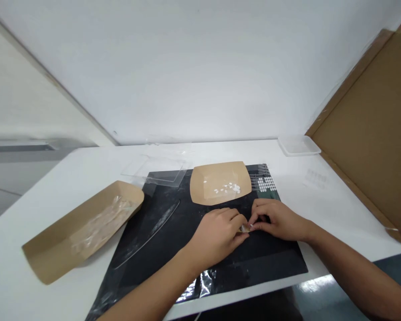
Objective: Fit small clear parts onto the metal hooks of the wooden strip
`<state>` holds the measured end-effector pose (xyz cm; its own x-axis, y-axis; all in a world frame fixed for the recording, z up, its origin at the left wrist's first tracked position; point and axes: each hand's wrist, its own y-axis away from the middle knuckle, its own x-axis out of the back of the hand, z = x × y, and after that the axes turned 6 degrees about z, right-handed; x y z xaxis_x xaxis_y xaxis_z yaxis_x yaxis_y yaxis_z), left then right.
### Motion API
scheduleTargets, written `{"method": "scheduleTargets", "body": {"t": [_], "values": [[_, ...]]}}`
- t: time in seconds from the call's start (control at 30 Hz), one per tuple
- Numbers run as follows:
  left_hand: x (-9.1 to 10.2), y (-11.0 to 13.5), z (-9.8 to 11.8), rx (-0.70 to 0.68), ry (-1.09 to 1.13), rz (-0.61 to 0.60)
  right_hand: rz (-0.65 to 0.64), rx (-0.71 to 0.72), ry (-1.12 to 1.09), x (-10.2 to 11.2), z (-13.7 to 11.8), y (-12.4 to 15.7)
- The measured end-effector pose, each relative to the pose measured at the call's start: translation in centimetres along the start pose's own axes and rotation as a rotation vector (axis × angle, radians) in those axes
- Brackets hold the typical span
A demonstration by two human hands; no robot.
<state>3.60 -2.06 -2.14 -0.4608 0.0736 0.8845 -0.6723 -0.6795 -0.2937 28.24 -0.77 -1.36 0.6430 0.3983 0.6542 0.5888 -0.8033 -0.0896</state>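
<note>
Left hand (pixel 222 228) and right hand (pixel 276 217) pinch a small piece (pixel 244 228), seemingly mid-adjustment, the tray (pixel 220 170) just beyond them, and the next move likely wants steadiness.

The left hand (pixel 220 232) and right hand (pixel 276 218) nearly meet over the black mat (pixel 263 258), a small shiny piece (pixel 244 228) filling the gap between them. Just beyond, the short paper tray (pixel 217 171) bars a low path toward the wall (pixel 200 67), which closes the back of the worktop (pixel 337 214). Between the left hand and the long paper tray (pixel 53 245), a wide stretch of mat offers passage. On the right, room runs between mat and upright cardboard (pixel 370 116), though the right forearm (pixel 347 258) crosses its near end and the plastic box (pixel 299 146) stands at its far end
</note>
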Motion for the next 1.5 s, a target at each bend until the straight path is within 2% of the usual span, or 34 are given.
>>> {"method": "scheduleTargets", "body": {"t": [0.33, 0.5, 0.7, 0.77, 0.87, 1.07, 1.3, 1.4, 1.5], "values": [[0.0, 0.1, -0.1, 0.002, 0.009, 0.002, -0.043, -0.017, 0.098, 0.0, -0.2, 0.2], [-0.1, 0.1, -0.1, -0.006, -0.014, 0.01, -0.022, -0.003, 0.093, 0.1, -0.1, 0.2], [0.0, 0.0, 0.0, -0.017, -0.04, 0.018, 0.036, 0.004, 0.07, 1.8, 0.4, 0.2], [0.1, 0.0, 0.0, -0.013, -0.04, 0.012, 0.07, 0.003, 0.11, 2.5, 0.7, 0.3], [0.2, -0.1, 0.1, -0.002, -0.042, -0.005, 0.057, -0.006, 0.207, 3.0, 1.2, 0.2], [0.3, -0.2, 0.2, 0.004, -0.035, 0.0, 0.078, -0.039, 0.264, 2.3, 2.1, 0.0], [0.3, -0.1, 0.0, -0.004, -0.036, 0.006, 0.053, 0.005, 0.297, 2.1, 1.5, 0.1], [0.6, -0.1, 0.1, 0.008, -0.022, 0.041, 0.054, 0.012, 0.28, 2.1, 1.2, 0.1], [1.1, -0.1, 0.2, 0.033, 0.009, 0.125, 0.116, 0.02, 0.249, 2.1, 1.0, 0.1]]}}
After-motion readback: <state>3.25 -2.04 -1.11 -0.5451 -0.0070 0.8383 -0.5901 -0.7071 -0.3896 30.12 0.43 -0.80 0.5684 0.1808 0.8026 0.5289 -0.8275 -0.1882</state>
